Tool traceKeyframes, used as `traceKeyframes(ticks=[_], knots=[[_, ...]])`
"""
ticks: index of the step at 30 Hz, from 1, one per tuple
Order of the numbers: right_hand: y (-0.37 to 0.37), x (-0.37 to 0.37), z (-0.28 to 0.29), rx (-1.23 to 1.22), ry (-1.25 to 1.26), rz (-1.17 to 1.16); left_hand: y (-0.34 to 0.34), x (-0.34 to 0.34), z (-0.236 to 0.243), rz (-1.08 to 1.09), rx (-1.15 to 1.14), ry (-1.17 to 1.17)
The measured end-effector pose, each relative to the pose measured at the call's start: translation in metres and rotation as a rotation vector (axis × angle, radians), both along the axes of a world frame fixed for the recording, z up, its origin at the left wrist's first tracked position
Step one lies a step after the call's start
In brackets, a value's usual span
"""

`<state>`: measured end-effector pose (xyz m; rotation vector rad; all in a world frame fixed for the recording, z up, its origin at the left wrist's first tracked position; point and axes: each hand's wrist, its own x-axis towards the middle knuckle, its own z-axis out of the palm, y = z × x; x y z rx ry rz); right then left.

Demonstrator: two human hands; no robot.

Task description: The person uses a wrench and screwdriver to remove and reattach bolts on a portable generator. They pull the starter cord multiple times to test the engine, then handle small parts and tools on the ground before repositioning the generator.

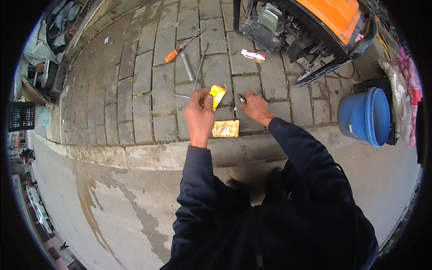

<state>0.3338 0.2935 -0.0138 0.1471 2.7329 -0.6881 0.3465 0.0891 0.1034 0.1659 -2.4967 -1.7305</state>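
My left hand (200, 112) is closed on a small yellow box (216, 97) with red at its top end, held between thumb and fingers over the paving. Just to its right, my right hand (256, 109) pinches a spark plug (242, 98), whose dark end points up and to the left. Below the two hands, a flat yellowish packet (226, 128) lies near the kerb. Farther off lie an orange-handled screwdriver (174, 53), a grey metal tube (187, 67) and a thin metal rod (200, 66). A white and red box (253, 56) lies beyond my right hand.
An orange and black engine-driven machine (310, 33) stands at the far right on the brick paving (135, 92). A blue bucket (360, 114) is to my right, beside pink and white bags (402, 90). A kerb (148, 156) runs in front of my feet. A black crate (21, 116) sits far left.
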Motion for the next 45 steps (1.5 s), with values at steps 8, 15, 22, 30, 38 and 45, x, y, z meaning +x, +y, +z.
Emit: traceKeyframes(ticks=[8, 15, 22, 30, 38, 45], knots=[[0.060, 0.007, 0.011, 0.109, -0.018, -0.002, -0.018, -0.019, -0.008, 0.006, -0.079, 0.022], [0.095, 0.008, 0.008, 0.171, 0.014, -0.028, -0.025, -0.023, -0.022, -0.007, -0.185, 0.010], [0.092, -0.005, 0.005, 0.225, 0.003, -0.011, -0.023, -0.018, -0.023, -0.043, -0.220, -0.018], [0.085, -0.004, 0.012, 0.258, 0.000, 0.025, -0.015, -0.021, -0.020, -0.068, -0.228, -0.009], [0.087, -0.003, 0.009, 0.264, -0.009, 0.049, -0.010, -0.023, -0.022, -0.101, -0.200, -0.023], [0.089, -0.002, 0.005, 0.285, 0.030, 0.087, -0.009, -0.023, -0.023, -0.101, -0.181, 0.003]])
